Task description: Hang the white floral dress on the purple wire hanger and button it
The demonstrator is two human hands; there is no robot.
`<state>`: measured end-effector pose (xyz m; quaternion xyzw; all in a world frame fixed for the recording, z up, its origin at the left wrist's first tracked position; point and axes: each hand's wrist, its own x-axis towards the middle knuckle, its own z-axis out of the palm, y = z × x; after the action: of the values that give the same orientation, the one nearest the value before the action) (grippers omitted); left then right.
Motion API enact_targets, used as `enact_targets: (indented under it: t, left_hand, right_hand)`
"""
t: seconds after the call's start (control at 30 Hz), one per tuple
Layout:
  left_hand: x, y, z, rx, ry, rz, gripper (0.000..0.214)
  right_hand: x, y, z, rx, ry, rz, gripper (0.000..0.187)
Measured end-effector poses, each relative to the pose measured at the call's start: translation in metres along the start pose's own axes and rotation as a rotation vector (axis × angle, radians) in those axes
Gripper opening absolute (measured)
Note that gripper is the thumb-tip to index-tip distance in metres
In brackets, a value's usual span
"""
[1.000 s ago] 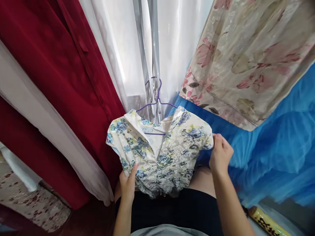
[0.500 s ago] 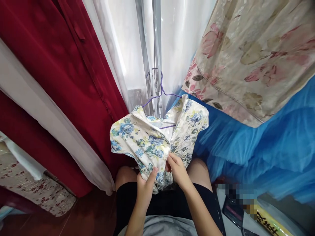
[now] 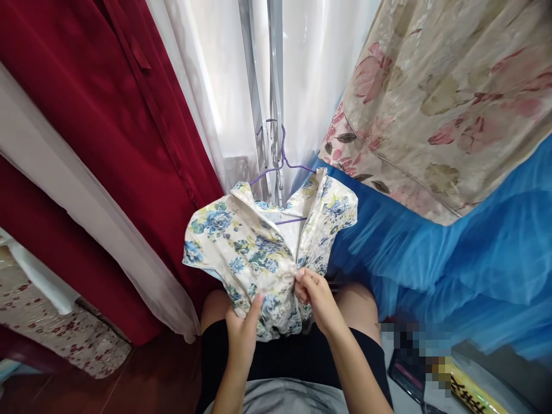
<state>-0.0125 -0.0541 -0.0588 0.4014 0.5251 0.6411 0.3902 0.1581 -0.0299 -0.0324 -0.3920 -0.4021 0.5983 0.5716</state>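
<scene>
A small cream top with blue and yellow flowers (image 3: 250, 247) hangs on a purple wire hanger (image 3: 282, 164) from a metal rail in front of me. My left hand (image 3: 242, 333) grips its lower left hem with the thumb pressed on the cloth. My right hand (image 3: 317, 296) pinches the front opening near the middle, fingers closed on the fabric. Both hands meet at the bottom of the garment, above my lap.
A dark red garment (image 3: 99, 132) hangs at the left, with white sheer fabric (image 3: 207, 86) behind. A beige floral dress (image 3: 431, 98) and blue tulle (image 3: 452, 253) hang at the right. Dark wooden floor (image 3: 142, 385) lies below left.
My right hand left the right sleeve and came in to the front opening. The top's left side has swung out and the hands now sit slightly lower.
</scene>
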Motion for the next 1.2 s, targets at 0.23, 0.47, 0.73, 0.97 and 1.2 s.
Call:
enact_targets:
  t: [0.23,0.47,0.73,0.97,1.2]
  left_hand:
    - [0.005,-0.027,0.014,0.373,0.01,0.613,0.027]
    - [-0.001,-0.011,0.062,0.383,-0.436,0.496,0.012]
    - [-0.007,0.022,0.061,0.857,-0.599,0.411,0.011]
    - [-0.002,0.037,0.061,1.124,-0.818,0.553,0.016]
    - [0.08,0.135,0.066,0.493,-0.467,0.712,0.028]
  right_hand:
    - [-0.016,-0.01,-0.009,-0.155,0.038,0.076,0.03]
    - [-0.025,-0.028,-0.007,-0.215,0.041,0.038,0.036]
    - [0.039,-0.085,0.02,0.1,0.218,-0.225,0.034]
    - [0.085,-0.162,0.037,0.161,0.07,-0.284,0.027]
    - [0.062,-0.152,0.043,-0.144,0.053,-0.485,0.026]
